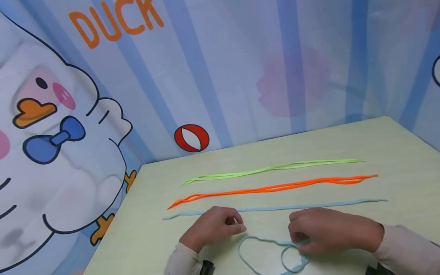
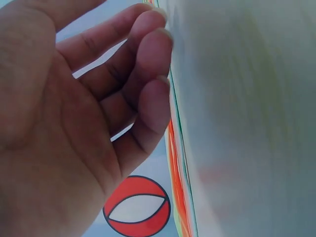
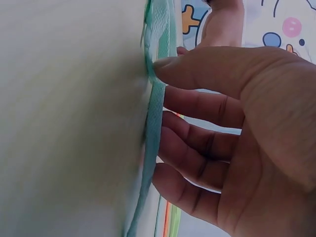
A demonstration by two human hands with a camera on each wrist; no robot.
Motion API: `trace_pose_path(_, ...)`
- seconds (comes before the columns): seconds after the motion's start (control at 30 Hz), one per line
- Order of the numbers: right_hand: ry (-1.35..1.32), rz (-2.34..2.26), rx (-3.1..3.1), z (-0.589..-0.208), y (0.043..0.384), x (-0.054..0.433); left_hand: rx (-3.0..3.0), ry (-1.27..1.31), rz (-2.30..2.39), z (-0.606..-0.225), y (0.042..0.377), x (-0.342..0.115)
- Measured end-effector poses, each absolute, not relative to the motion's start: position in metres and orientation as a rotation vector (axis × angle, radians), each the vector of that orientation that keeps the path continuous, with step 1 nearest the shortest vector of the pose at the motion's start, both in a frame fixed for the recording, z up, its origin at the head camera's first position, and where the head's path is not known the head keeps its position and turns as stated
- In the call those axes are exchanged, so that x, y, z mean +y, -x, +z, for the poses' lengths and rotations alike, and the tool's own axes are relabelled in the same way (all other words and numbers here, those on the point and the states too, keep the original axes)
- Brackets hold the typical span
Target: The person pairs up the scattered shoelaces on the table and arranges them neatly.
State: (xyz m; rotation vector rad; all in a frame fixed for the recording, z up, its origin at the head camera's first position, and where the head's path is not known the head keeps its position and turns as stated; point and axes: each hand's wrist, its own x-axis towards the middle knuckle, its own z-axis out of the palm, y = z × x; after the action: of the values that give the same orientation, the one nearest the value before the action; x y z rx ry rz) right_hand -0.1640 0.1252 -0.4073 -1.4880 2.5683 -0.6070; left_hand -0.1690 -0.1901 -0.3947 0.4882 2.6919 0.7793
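Note:
In the head view my right hand (image 1: 330, 230) is at a loosely coiled light blue shoelace (image 1: 268, 240) near the front of the table. The right wrist view shows the thumb and forefinger pinching this lace (image 3: 156, 106), with the other fingers bent along it. To its left, my left hand (image 1: 216, 227) rests on the tabletop with loosely bent fingers and nothing in them. A second light blue shoelace (image 1: 275, 208) lies stretched out just beyond both hands, partly covered by the left one.
Behind the straight blue lace lie a doubled orange shoelace (image 1: 254, 190) and a doubled lime green shoelace (image 1: 247, 172), roughly parallel. The pale table (image 1: 405, 160) ends at a printed cloth backdrop (image 1: 233, 76) at the back and left.

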Motion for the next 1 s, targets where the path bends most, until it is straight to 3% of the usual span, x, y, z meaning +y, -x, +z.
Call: trace_pose_path(1.0, 1.436, -0.619, 2.591, -0.412, 0.164, 0.122, 2.672, -0.633, 0.686, -0.401, 0.165, -0.177)
